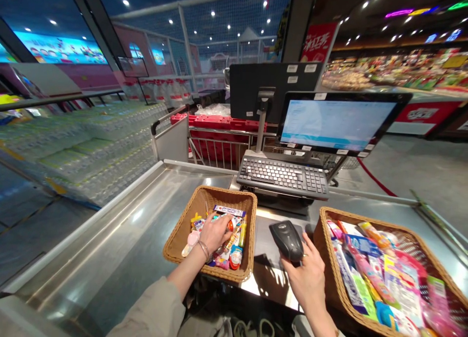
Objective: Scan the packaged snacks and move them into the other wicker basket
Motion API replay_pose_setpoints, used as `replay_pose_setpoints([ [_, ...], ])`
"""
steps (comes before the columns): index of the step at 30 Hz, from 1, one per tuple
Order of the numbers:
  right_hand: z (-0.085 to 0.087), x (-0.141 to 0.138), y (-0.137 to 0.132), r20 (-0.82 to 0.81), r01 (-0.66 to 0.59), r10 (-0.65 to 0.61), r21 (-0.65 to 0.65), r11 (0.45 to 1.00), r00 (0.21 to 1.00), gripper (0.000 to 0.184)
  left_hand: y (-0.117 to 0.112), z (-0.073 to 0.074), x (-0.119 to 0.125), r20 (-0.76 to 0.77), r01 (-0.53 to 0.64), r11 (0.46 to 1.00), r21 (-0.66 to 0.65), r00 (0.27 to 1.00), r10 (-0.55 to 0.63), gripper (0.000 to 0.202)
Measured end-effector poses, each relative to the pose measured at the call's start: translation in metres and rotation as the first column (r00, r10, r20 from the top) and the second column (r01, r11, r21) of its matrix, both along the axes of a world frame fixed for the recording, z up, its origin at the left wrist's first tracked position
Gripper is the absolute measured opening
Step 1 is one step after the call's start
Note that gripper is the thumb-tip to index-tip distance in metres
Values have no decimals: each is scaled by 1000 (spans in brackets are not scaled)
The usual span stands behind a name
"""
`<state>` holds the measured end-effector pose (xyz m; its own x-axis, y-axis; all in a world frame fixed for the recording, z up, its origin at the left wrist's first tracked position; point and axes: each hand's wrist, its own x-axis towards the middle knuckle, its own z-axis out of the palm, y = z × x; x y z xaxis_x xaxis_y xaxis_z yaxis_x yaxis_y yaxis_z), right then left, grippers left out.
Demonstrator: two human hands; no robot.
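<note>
My left hand reaches into a wicker basket of small packaged sweets. Its thumb and fingers are bent round a small round red-and-white sweet. Beside that hand lie a long blue-and-white wrapped candy, a yellow tube and a blue-and-red round toy-like item. In my right hand is a black barcode scanner, raised over the counter between two baskets. The fingers close around its handle, which is mostly hidden.
To the right, a second wicker basket holds several colourful packets. A keyboard and a lit monitor stand behind the metal counter. Shopping carts are beyond it, and stacked bottle packs stand left.
</note>
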<state>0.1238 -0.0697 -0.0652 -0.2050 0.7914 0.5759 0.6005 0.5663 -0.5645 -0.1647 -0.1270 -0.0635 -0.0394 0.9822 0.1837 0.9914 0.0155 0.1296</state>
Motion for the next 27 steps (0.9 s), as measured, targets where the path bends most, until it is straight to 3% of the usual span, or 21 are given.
replay_pose_setpoints([
  [7, 1, 2, 0, 17, 3, -3, -1, 1000, 1000, 29, 2, 2, 5, 116, -76, 982, 173, 992, 56, 39],
  [16, 0, 4, -1, 7, 16, -16, -34, 999, 1000, 31, 9, 6, 34, 322, -14, 956, 291, 943, -84, 45],
  [22, 1, 6, 0, -10, 31, -31, -28, 999, 999, 26, 13, 6, 59, 452, 34, 961, 276, 877, -161, 50],
  [27, 2, 7, -1, -16, 40, -41, -40, 998, 999, 26, 11, 1, 58, 480, 36, 978, 207, 867, -133, 49],
])
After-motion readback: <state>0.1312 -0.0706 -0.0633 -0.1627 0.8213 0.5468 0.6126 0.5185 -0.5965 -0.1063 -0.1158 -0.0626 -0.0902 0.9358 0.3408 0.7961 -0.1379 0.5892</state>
